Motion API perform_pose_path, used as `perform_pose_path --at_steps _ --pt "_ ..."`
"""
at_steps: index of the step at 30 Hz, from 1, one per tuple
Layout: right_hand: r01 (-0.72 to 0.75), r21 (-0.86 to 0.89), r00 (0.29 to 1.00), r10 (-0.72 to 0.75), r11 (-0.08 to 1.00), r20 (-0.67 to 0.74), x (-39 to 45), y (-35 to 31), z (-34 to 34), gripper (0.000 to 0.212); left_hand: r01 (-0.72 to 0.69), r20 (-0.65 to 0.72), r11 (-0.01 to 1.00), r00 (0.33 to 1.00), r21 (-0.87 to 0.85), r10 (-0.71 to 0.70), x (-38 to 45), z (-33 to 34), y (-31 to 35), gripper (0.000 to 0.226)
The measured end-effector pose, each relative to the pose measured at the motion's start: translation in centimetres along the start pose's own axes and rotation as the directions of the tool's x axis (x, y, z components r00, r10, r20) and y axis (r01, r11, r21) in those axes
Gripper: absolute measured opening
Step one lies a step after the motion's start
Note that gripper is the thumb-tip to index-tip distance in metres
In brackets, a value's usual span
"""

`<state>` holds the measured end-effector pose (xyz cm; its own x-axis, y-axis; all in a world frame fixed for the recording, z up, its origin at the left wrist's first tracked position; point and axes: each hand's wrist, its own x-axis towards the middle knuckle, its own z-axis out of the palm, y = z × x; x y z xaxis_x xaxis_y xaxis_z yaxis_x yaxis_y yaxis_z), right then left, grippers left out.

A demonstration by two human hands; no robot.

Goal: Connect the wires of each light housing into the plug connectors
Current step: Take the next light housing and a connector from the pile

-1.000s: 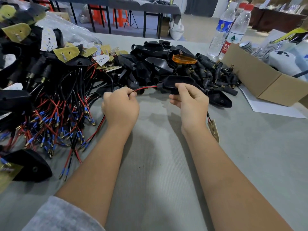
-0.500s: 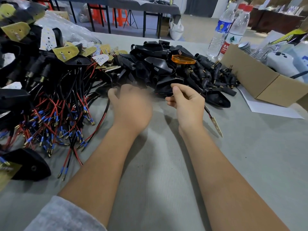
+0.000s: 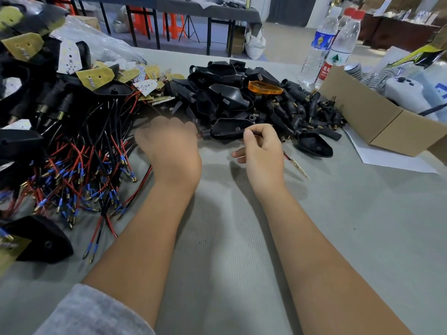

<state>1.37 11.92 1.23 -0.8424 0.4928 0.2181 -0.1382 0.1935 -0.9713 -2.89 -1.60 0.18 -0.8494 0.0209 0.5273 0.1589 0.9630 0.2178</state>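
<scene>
Housing (image 3: 227,131) — a black plastic light shell — now sits at the near edge of the pile of black housings (image 3: 225,93), held in front of the right hand (image 3: 262,153), whose thumb and forefinger pinch the thin wire (image 3: 256,134) at its right end. A second ago a red wire stretched taut between the two hands; that span is now gone, with only a short red stub showing beside a small black plug (image 3: 205,135) at the housing's left end. The left hand (image 3: 171,151) has slid left and is blurred with motion; its fingers face away, so whether it grips anything cannot be told. A small board (image 3: 298,166) on red leads trails below the right wrist, lower than before. This suggests the wire has been drawn through toward the plug, though the joint itself is too small to confirm. Left of the hands lies a tangle of red and black wires (image 3: 79,170) with blue-sleeved brass tips, topped by yellow and white boards (image 3: 96,78). An orange lens (image 3: 264,88) rests on the pile, and loose black connectors (image 3: 314,112) spread to its right. The table (image 3: 242,262) wears a grey ribbed cloth. A cardboard box (image 3: 377,119) stands at the right on a white sheet, with two water bottles (image 3: 333,47) behind it. Farther back — another table and orange stools in a workshop room.
</scene>
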Motion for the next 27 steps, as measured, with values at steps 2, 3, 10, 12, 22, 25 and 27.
perform_pose_path --at_steps 2,3,10,12,22,25,27 --pt "0.042 -0.039 0.999 -0.041 0.998 0.025 -0.1 0.0 0.0 0.016 -0.035 0.051 0.999 0.998 0.008 0.034 0.0 0.2 0.1 0.027" --pt "0.061 -0.040 0.998 -0.060 0.997 0.035 -0.1 0.0 0.0 0.016 -0.058 0.071 0.998 0.996 0.017 0.057 -0.1 0.3 0.3 0.025" --pt "0.112 -0.019 0.992 -0.110 0.994 0.067 0.0 0.0 -0.1 0.020 -0.162 0.067 0.987 0.984 -0.022 0.163 -0.2 0.4 0.9 0.020" --pt "0.101 -0.038 0.991 -0.097 0.994 0.095 0.0 0.0 -0.1 0.018 -0.185 0.065 0.980 0.980 -0.076 0.190 -0.1 0.3 1.1 0.019" --pt "0.162 -0.067 0.980 -0.153 0.984 0.126 0.2 0.4 0.3 0.012 -0.177 0.127 0.797 0.945 -0.578 0.302 -0.7 0.4 1.7 0.022" --pt "0.165 -0.087 0.979 -0.152 0.982 0.138 0.0 0.5 0.4 0.030 -0.147 0.070 0.817 0.972 -0.557 0.223 -0.4 0.3 1.6 0.027" --pt "0.182 -0.108 0.969 -0.159 0.977 0.189 -0.1 0.6 0.4 0.042 -0.150 0.034 0.832 0.980 -0.535 0.198 -0.2 0.2 1.3 0.026"
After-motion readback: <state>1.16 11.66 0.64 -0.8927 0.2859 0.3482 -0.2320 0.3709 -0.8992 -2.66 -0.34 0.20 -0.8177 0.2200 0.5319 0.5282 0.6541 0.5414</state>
